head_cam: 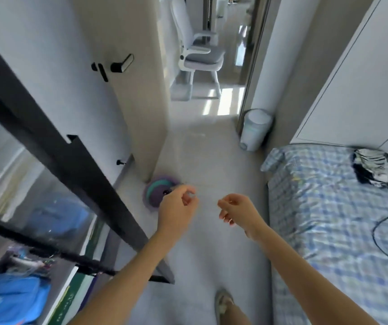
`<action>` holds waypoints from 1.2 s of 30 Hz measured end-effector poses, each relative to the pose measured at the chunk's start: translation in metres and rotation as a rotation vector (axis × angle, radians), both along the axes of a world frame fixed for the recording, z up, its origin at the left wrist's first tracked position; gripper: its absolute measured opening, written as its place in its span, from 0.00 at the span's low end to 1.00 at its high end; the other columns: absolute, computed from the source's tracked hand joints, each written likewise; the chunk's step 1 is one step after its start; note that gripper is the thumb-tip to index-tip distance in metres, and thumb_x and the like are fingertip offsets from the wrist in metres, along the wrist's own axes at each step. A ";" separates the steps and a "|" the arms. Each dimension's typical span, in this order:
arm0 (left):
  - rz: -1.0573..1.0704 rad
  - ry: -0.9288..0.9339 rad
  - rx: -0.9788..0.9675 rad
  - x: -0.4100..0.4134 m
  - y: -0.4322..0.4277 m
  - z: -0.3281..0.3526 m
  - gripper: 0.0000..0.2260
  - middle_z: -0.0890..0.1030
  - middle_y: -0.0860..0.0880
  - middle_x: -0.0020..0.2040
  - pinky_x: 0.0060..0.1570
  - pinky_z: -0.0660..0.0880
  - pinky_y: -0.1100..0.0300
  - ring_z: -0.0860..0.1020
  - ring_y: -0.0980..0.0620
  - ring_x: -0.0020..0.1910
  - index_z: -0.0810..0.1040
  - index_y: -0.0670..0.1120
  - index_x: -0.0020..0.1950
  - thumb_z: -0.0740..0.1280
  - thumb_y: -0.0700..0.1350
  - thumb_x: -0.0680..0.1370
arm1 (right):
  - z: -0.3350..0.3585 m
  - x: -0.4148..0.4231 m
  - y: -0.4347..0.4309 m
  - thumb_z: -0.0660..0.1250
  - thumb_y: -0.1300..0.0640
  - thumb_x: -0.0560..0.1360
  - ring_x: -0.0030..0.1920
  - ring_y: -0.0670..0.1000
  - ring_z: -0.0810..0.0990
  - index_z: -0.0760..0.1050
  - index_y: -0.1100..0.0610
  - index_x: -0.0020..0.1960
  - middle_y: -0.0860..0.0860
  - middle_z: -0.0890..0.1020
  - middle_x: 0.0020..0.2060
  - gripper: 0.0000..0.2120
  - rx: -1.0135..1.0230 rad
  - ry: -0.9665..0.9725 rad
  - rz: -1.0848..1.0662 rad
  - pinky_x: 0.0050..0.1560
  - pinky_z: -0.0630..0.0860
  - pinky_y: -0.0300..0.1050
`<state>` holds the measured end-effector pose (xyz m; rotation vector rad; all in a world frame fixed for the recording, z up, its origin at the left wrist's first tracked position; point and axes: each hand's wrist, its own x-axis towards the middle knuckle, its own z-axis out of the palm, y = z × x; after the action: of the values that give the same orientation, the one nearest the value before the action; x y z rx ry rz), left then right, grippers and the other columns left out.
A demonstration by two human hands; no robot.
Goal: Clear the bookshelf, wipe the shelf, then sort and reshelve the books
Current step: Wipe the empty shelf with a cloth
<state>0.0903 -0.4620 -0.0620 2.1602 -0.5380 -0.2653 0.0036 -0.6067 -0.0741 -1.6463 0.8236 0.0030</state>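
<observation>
My left hand [179,205] and right hand [237,212] hang loosely curled, empty; stepping forward, I could trip on the purple disc [154,195] at eleven o'clock.

The bed [329,219] wears soft checked cloth (slightly rumpled). Left of the bed, the floor [200,156] is smooth, glossy tile; further left, the shelf frame [54,146] looks matt black metal.

No text can be read anywhere. Pale marks run along the green book spine [67,299] at the lower left, and a faint print sits on the blue cloth [8,299]; both are too blurred to make out.
</observation>
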 end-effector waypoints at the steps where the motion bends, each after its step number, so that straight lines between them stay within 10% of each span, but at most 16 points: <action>1: 0.023 0.029 0.010 0.011 -0.014 -0.007 0.04 0.78 0.52 0.37 0.36 0.69 0.66 0.76 0.53 0.37 0.80 0.47 0.49 0.68 0.40 0.75 | -0.004 0.007 -0.012 0.63 0.63 0.78 0.23 0.46 0.71 0.73 0.59 0.39 0.55 0.78 0.28 0.09 0.009 0.007 -0.011 0.23 0.67 0.35; 18: 0.612 0.587 0.142 0.204 -0.149 -0.165 0.08 0.82 0.39 0.48 0.51 0.78 0.43 0.80 0.37 0.49 0.75 0.49 0.42 0.65 0.35 0.73 | -0.110 0.226 -0.208 0.63 0.60 0.78 0.27 0.47 0.74 0.73 0.60 0.42 0.53 0.79 0.29 0.06 0.117 0.241 0.180 0.26 0.70 0.36; 36: 0.485 0.805 0.524 0.437 -0.172 -0.446 0.11 0.78 0.37 0.46 0.40 0.64 0.58 0.74 0.41 0.44 0.72 0.40 0.38 0.58 0.37 0.79 | -0.353 0.487 -0.253 0.64 0.59 0.78 0.31 0.50 0.76 0.76 0.61 0.41 0.53 0.80 0.30 0.09 0.191 0.498 0.108 0.33 0.73 0.42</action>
<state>0.5271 -0.6339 -0.5083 2.3318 0.5623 -1.0204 0.4904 -0.8594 -0.4273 -1.5233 1.0689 0.5704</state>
